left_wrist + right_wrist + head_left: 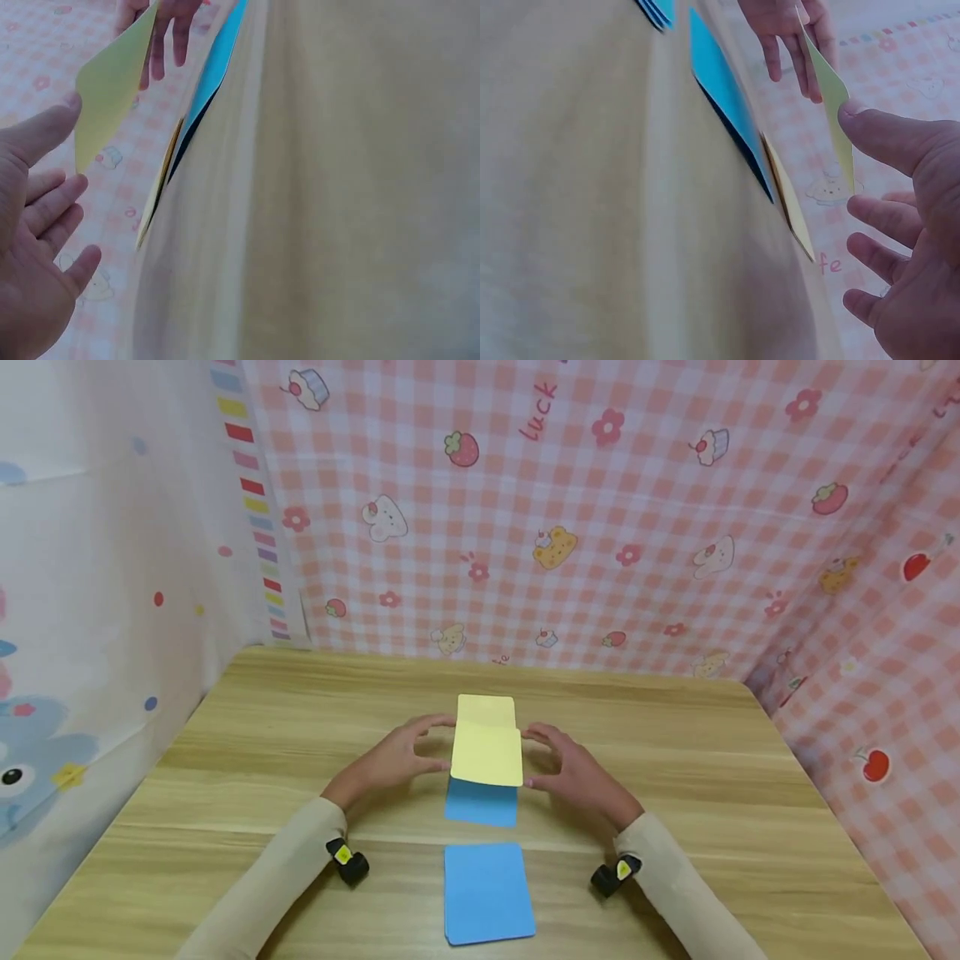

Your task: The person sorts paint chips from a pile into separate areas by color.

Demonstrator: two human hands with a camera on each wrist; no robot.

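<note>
A square yellow card [486, 754] with rounded corners is held above the table between both hands. My left hand [393, 758] holds its left edge, thumb at the near corner and a fingertip at the far one, as the left wrist view shows the card [112, 97] from the side. On the opposite edge, my right hand [581, 772] has the same thumb-and-finger hold; its other fingers [877, 259] are spread apart. Beneath the raised card lies a blue card [480, 806], partly hidden. Behind that, more yellow cards [486, 708] lie on the wood.
A neat stack of blue cards [489, 893] lies near the front of the wooden table [187, 827]. A pink checked cloth [480, 510] hangs behind the table, and a white patterned cloth [127, 568] hangs at the left.
</note>
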